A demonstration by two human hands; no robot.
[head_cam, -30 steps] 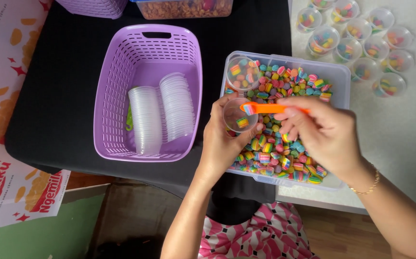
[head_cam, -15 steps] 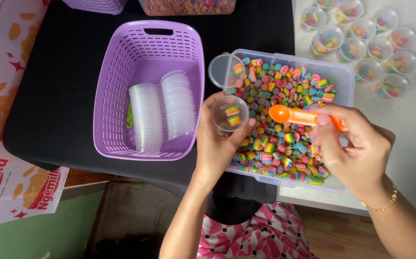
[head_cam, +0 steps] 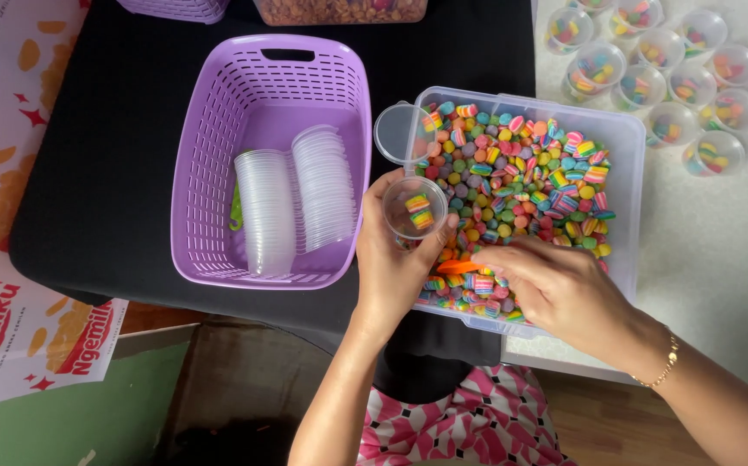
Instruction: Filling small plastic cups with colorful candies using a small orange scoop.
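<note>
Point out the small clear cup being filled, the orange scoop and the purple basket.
small clear cup [head_cam: 414, 210]: head view, its open mouth, candies inside.
orange scoop [head_cam: 458, 267]: head view, visible orange part beside the right-hand fingers.
purple basket [head_cam: 219, 103]: head view, left slotted wall.

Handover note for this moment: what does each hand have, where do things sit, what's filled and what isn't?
Left hand holds a small clear cup, hinged lid open, two striped candies inside.
Right hand pushes an orange scoop into the clear bin of candies.
Done: filled cups stand on the white surface at right.
Left: stacked empty cups in the purple basket.
</note>
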